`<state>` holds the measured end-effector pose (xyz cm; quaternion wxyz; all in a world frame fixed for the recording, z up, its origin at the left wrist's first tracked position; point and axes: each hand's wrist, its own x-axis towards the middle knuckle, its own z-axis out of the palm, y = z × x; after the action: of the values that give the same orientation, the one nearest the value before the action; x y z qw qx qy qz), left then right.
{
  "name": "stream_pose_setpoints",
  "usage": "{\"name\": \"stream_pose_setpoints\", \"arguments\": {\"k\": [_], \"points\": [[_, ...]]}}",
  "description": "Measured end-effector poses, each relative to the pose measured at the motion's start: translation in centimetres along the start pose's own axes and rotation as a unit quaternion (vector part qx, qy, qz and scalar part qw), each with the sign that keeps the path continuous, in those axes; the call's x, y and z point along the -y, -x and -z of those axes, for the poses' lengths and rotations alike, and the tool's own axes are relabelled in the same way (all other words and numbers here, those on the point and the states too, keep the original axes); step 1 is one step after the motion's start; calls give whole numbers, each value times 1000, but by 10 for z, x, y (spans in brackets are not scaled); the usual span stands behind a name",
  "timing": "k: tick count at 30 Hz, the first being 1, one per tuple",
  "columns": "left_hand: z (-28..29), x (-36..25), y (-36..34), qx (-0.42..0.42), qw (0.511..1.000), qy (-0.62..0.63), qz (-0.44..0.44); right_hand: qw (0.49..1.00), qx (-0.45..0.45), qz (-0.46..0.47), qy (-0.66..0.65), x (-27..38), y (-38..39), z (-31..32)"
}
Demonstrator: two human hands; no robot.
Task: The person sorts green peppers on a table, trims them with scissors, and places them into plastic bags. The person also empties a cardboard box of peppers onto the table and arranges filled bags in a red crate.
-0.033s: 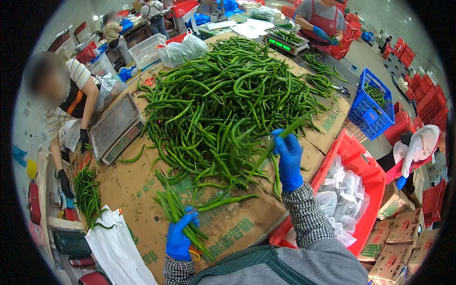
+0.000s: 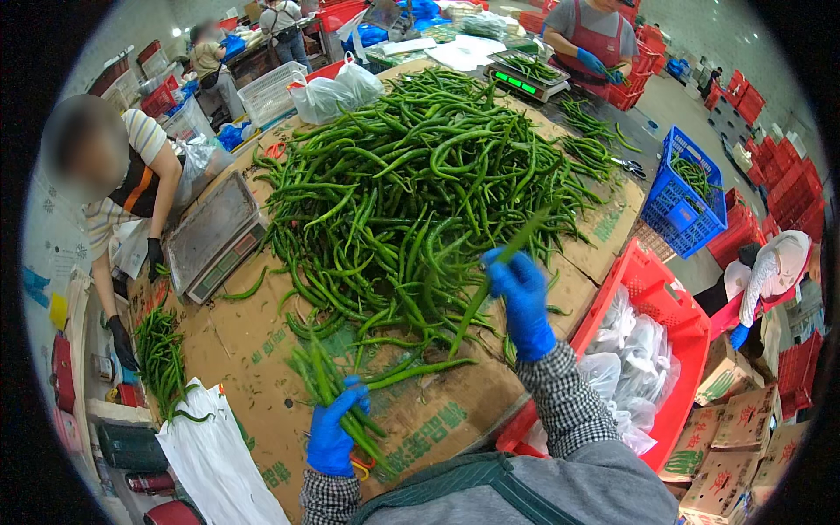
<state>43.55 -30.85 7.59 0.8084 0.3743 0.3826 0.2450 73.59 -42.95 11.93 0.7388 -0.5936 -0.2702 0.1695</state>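
Left edge of the cardboard-covered table (image 2: 232, 341): we enter one co-worker (image 2: 136, 188) in black gloves (image 2: 122, 341), one glove just beside a small pile of long green chilli peppers (image 2: 160, 350). Near left corner: white plastic sheeting (image 2: 219, 455) (a bag or a flat sheet, we cannot tell which), a few peppers over its upper end. Inward from the left edge: one platform scale (image 2: 214, 232).

Near edge, left of middle: the person's left hand (image 2: 332, 433), blue-gloved, fingers curled round a bunch of green chilli peppers (image 2: 325, 381), which leans, its upper ends blurred and pointing toward the main heap. Beside this hand we note an orange loop (image 2: 360, 468), kind unclear. Far edge, left: one translucent plastic bag (image 2: 337, 92).

Centre to far edge: the main heap of green chilli peppers (image 2: 411, 201), our largest lot, a loose pepper (image 2: 420, 374) lying at its near side. Right of that side: the person's right hand (image 2: 522, 306), blue-gloved, raised, thumb and fingers brought together on a long green chilli pepper (image 2: 471, 322), aslant and blurred; whether the grip includes a second, we cannot tell. Far edge, right of middle: one digital scale (image 2: 525, 85), peppers on top.

Right edge: scissors (image 2: 628, 166); alongside, a red crate (image 2: 689, 325) of filmy plastic bags (image 2: 630, 341); beyond, a blue crate (image 2: 687, 223) containing peppers.
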Motion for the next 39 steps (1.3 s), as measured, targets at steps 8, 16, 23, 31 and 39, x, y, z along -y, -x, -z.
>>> {"name": "stream_pose_setpoints", "arguments": {"k": [8,16,23,31,39], "points": [[-49,9,-19,55,997,-43,-17,926,322,-187,56,-45,79,-75],[-30,12,-6,97,980,-171,-24,898,348,-268,-2,-62,84,-95],[-14,18,-4,115,974,-192,29,892,360,-266,-62,-71,100,-100],[2,36,-5,36,937,-320,-137,876,442,-62,182,-53,112,-121],[48,15,21,-60,997,-22,-46,848,318,126,405,-97,13,-133]]}}
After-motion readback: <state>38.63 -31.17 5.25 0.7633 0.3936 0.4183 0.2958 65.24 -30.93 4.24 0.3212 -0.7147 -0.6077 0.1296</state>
